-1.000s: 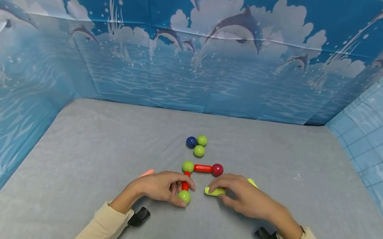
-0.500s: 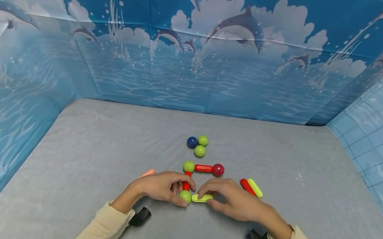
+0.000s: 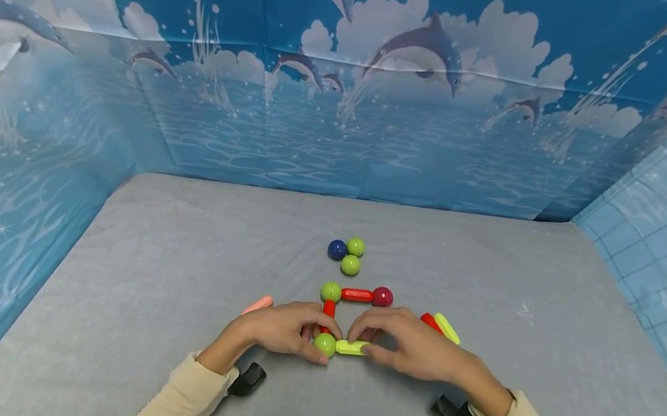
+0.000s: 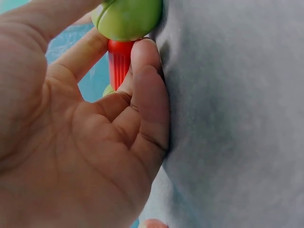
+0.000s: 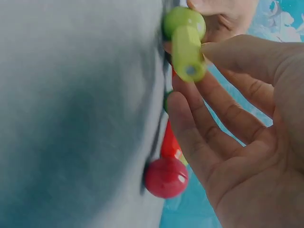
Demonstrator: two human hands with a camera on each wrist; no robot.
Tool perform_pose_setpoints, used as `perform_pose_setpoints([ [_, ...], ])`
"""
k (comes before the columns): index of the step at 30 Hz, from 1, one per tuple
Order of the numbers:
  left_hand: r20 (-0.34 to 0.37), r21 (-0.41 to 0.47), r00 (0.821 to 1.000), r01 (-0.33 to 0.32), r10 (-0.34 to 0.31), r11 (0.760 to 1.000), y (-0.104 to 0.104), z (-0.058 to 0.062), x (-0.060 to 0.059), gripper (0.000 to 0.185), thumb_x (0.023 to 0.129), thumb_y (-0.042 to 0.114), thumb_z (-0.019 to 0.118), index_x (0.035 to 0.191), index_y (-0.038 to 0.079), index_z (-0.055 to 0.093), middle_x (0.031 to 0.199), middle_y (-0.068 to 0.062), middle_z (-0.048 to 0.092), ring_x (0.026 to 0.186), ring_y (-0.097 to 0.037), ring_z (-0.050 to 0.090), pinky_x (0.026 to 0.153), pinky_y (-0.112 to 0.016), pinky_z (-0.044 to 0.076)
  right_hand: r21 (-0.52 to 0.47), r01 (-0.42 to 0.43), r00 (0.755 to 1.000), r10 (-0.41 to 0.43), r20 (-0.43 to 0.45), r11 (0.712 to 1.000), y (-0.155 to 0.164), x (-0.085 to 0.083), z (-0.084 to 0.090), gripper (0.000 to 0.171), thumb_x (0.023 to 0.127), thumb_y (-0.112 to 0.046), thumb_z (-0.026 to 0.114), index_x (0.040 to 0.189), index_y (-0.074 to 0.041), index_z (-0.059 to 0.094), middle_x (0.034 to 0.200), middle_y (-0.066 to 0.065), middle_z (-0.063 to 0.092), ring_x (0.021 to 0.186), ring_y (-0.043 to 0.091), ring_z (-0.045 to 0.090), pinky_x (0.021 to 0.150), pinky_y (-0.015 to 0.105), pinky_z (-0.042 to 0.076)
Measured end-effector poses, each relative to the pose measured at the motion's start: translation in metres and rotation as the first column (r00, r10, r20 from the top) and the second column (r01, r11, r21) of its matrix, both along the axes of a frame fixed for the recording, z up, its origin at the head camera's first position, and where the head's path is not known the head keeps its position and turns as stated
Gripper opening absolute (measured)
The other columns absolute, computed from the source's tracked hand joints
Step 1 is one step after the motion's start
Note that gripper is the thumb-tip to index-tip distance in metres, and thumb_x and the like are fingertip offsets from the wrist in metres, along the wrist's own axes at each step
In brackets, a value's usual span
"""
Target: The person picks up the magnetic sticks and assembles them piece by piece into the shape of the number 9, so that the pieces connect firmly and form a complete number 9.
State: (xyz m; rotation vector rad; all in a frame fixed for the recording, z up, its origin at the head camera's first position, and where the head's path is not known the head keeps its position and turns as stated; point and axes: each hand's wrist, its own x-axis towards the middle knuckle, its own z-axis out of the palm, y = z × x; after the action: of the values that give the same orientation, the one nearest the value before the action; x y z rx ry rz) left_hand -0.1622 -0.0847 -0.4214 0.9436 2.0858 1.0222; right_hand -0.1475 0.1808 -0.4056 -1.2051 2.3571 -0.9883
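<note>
In the head view, my left hand (image 3: pixel 287 328) holds the near green ball (image 3: pixel 324 345), thumb in front and fingers curled about the ball and the upright red magnetic rod (image 3: pixel 328 308) behind it. Pinched by my right hand (image 3: pixel 413 346) is a yellow-green magnetic rod (image 3: pixel 350 348), its left end against that ball. The right wrist view shows the rod's free end (image 5: pixel 191 70) facing the camera, with the thumb at its side. At the red rod's far end sits another green ball (image 3: pixel 331 292), joined by a second red rod (image 3: pixel 357 295) to a dark red ball (image 3: pixel 383 297).
Farther back lie a blue ball (image 3: pixel 336 249) and two loose green balls (image 3: pixel 351 265). Right of my right hand are a red rod (image 3: pixel 431 322) and a yellow-green rod (image 3: pixel 448 328). An orange-pink rod (image 3: pixel 258 304) lies behind my left hand on the grey cloth (image 3: pixel 206 239).
My right hand has carried the yellow-green rod leftward and nearer to me, from apart to touching the near green ball. The left hand has stayed in place.
</note>
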Motion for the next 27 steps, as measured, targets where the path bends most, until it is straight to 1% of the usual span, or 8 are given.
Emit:
perform_pose_setpoints([
  [4, 0.02, -0.003, 1.0, -0.01, 0.01, 1.0, 0.0, 0.0, 0.001, 0.033, 0.089, 0.019, 0.077, 0.122, 0.013, 0.07, 0.093, 0.004, 0.056, 0.069, -0.004, 0.052, 0.065, -0.019, 0.043, -0.015, 0.042, 0.999, -0.043, -0.017, 0.999, 0.003, -0.014, 0.008, 0.019, 0.097, -0.012, 0.067, 0.116, -0.014, 0.068, 0.109, -0.001, 0.07, 0.093, 0.005, 0.062, 0.08, 0.032, 0.055],
  [7, 0.027, -0.005, 1.0, -0.017, 0.017, 1.0, 0.0, -0.001, 0.001, 0.034, 0.089, 0.018, 0.077, 0.122, 0.013, 0.07, 0.093, 0.005, 0.057, 0.069, -0.004, 0.051, 0.065, -0.019, 0.043, -0.024, 0.08, 0.996, -0.081, -0.042, 0.996, 0.002, -0.029, 0.013, 0.021, 0.097, -0.012, 0.066, 0.119, -0.012, 0.067, 0.108, 0.002, 0.07, 0.089, 0.008, 0.062, 0.076, 0.031, 0.054],
  [10, 0.028, -0.008, 0.999, -0.023, 0.023, 1.0, 0.0, -0.002, 0.001, 0.033, 0.089, 0.019, 0.077, 0.121, 0.014, 0.07, 0.093, 0.005, 0.057, 0.07, -0.003, 0.051, 0.066, -0.019, 0.043, -0.023, 0.117, 0.99, -0.118, -0.071, 0.993, -0.001, -0.045, 0.014, 0.024, 0.097, -0.01, 0.066, 0.121, -0.009, 0.067, 0.109, 0.006, 0.07, 0.087, 0.011, 0.063, 0.074, 0.031, 0.055],
  [15, 0.02, -0.01, 1.0, -0.021, 0.021, 1.0, 0.0, -0.002, 0.001, 0.032, 0.089, 0.02, 0.078, 0.12, 0.016, 0.07, 0.094, 0.006, 0.056, 0.073, -0.004, 0.051, 0.068, -0.019, 0.043, 0.012, 0.168, 0.983, -0.166, -0.078, 0.986, -0.006, -0.065, 0.013, 0.032, 0.096, -0.008, 0.066, 0.129, -0.007, 0.064, 0.116, 0.012, 0.066, 0.093, 0.019, 0.063, 0.081, 0.036, 0.056],
  [18, 0.02, -0.02, 0.999, -0.027, 0.028, 0.999, -0.001, -0.002, 0.002, 0.032, 0.089, 0.021, 0.078, 0.12, 0.017, 0.071, 0.094, 0.006, 0.056, 0.073, -0.004, 0.052, 0.068, -0.019, 0.044, 0.048, 0.196, 0.978, -0.192, -0.081, 0.979, -0.009, -0.073, 0.011, 0.038, 0.097, -0.008, 0.065, 0.134, -0.009, 0.061, 0.118, 0.014, 0.063, 0.097, 0.023, 0.063, 0.082, 0.04, 0.054],
  [20, 0.02, -0.024, 0.999, -0.032, 0.032, 0.999, -0.001, -0.001, 0.002, 0.032, 0.089, 0.021, 0.079, 0.119, 0.018, 0.071, 0.094, 0.006, 0.056, 0.073, -0.005, 0.052, 0.067, -0.02, 0.044, 0.078, 0.217, 0.974, -0.21, -0.089, 0.973, -0.012, -0.078, 0.01, 0.039, 0.098, -0.008, 0.064, 0.137, -0.01, 0.06, 0.118, 0.014, 0.062, 0.097, 0.024, 0.063, 0.082, 0.04, 0.053],
  [24, 0.021, -0.031, 0.999, -0.037, 0.038, 0.999, -0.002, 0.0, 0.002, 0.032, 0.088, 0.021, 0.079, 0.119, 0.019, 0.071, 0.095, 0.005, 0.056, 0.073, -0.005, 0.052, 0.067, -0.02, 0.044, 0.165, 0.248, 0.966, -0.231, -0.115, 0.955, -0.019, -0.083, 0.009, 0.039, 0.099, -0.01, 0.062, 0.138, -0.015, 0.06, 0.119, 0.012, 0.059, 0.094, 0.02, 0.058, 0.079, 0.038, 0.05],
  [27, 0.016, -0.029, 0.999, -0.033, 0.034, 0.999, -0.002, 0.0, 0.002, 0.032, 0.088, 0.021, 0.079, 0.119, 0.018, 0.071, 0.095, 0.005, 0.056, 0.073, -0.005, 0.052, 0.067, -0.02, 0.044, 0.208, 0.251, 0.966, -0.229, -0.124, 0.945, -0.023, -0.084, 0.009, 0.038, 0.1, -0.012, 0.061, 0.137, -0.016, 0.061, 0.12, 0.011, 0.058, 0.092, 0.019, 0.054, 0.079, 0.038, 0.047],
])
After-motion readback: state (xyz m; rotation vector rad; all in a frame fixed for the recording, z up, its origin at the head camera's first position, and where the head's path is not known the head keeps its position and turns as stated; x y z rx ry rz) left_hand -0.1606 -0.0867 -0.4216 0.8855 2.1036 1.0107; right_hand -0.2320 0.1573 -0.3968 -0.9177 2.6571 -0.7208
